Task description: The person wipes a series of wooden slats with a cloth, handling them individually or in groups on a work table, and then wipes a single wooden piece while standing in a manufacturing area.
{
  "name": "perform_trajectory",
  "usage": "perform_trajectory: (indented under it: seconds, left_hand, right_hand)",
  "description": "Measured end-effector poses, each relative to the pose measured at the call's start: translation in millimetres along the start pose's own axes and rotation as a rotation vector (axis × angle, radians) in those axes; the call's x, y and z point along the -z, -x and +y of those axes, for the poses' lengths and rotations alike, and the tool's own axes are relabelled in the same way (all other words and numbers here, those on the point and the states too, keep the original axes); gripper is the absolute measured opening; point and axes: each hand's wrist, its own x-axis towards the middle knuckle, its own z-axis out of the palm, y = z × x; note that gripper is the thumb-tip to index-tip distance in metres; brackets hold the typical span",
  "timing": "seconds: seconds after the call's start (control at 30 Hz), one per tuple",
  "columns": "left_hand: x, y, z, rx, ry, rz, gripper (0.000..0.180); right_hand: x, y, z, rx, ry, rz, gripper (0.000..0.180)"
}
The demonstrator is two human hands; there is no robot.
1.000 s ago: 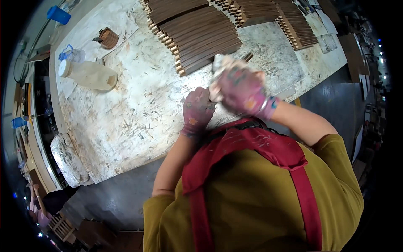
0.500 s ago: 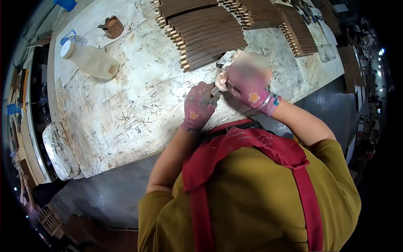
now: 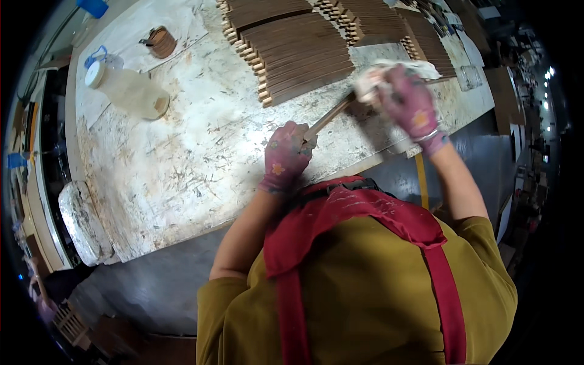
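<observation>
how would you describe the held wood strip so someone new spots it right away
Over the big pale, stained table, find the purple-gloved left grip. The strip is the narrow brown piece slanting from it up and right, toward the white cloth in the right grip. Unlike the dark pieces packed side by side farther back, it is single and held.

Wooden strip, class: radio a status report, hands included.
Left hand grips wooden strip by near end. Right hand holds pale cloth near far end. Dark wooden slats lie beyond.
</observation>
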Motion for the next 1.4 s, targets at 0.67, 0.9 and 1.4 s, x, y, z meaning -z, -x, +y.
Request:
perform_trajectory:
  seconds: [0.67,0.9,1.4]
  left_hand:
    - [41,-43,-12,0.030,-0.283,0.118,0.031]
    - [35,-51,-22,0.138,-0.055,0.210,0.050]
    - [51,-77,-5,0.210,-0.152,0.085,0.052]
  right_hand:
    - [-6,45,58,-0.565,-0.764,0.020,0.038]
    - [-69,20,-17,-0.364,-0.944,-0.525,0.027]
    - [-119,-20,8,0.341,-0.605,-0.031,0.028]
